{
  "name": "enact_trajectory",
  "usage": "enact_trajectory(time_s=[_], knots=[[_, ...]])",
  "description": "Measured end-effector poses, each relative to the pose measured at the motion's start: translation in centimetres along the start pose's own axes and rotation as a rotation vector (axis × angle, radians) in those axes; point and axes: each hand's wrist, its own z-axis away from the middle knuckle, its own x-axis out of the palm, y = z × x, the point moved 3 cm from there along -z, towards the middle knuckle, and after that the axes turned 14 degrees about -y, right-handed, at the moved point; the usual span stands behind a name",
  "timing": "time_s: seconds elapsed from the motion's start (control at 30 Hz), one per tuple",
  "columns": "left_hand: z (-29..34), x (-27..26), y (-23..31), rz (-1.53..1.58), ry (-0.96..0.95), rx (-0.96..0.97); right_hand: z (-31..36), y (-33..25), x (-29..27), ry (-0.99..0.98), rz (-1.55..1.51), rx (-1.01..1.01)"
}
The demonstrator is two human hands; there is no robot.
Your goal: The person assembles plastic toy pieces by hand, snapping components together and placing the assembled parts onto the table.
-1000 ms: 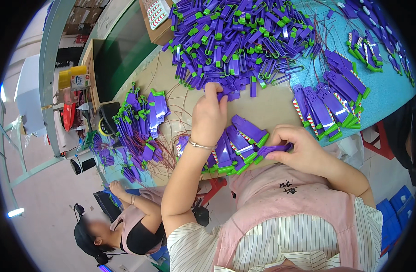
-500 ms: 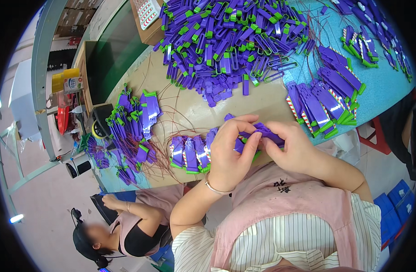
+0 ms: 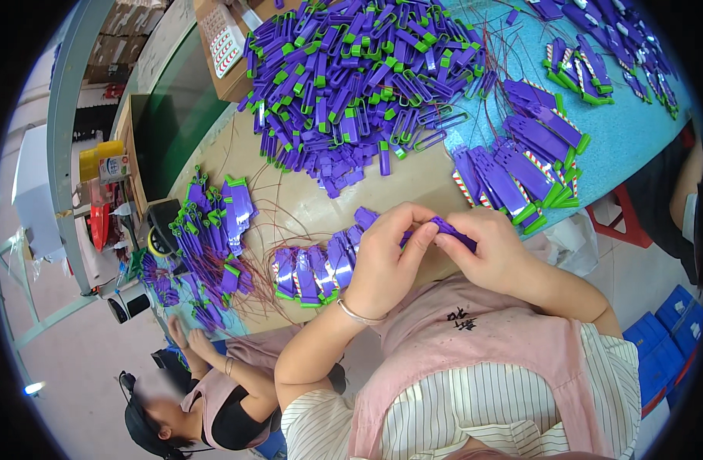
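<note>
Close to the table's near edge, my left hand (image 3: 383, 262) and my right hand (image 3: 491, 251) meet over a small purple plastic piece (image 3: 454, 232). Fingers and thumbs of both hands are closed on it, so much of its shape is hidden. Beside my left hand lies a row of flat purple plastic pieces (image 3: 313, 270) with green ends, some with red-and-white striped strips. A large heap of purple and green plastic pieces (image 3: 351, 84) covers the far middle of the table.
Bundles of purple pieces (image 3: 512, 172) lie on the blue mat to the right. More pieces with thin reddish wires (image 3: 213, 222) are at left. A cardboard box (image 3: 230, 90) carries a sticker sheet (image 3: 223, 47). A co-worker (image 3: 229, 391) sits at lower left.
The view has shifted, so the table's contents appear farther left. My fingers have closed in more around the purple piece. The co-worker's hands have come up near the table edge.
</note>
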Motion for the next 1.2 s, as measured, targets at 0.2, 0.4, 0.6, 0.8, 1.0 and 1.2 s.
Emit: enact_trajectory(time_s=[0.2,0.4,0.6,0.8,1.0,1.2], knots=[[-2.4,-2.0,-2.0,-0.755,0.19,0.112,2.5,-0.6,-3.8,0.198,0.62,0.217],[-5.5,-3.5,-2.4,-0.943,0.367,0.069,3.0,0.6,-3.2,0.127,0.826,0.236],[-3.6,-4.0,-1.8,-0.712,0.344,0.179,2.1,0.5,-4.1,0.293,0.325,0.258],[-0.3,-0.8,-0.2,0.516,0.228,0.085,0.6,1.1,-0.7,0.019,-0.773,0.066],[1.3,0.2,0.1,0.407,0.183,0.092,-0.9,0.7,-0.2,-0.183,-0.921,0.104],[1.4,-0.6,-0.3,0.448,0.249,0.133,-1.1,-0.1,0.6,-0.114,-1.017,0.093]])
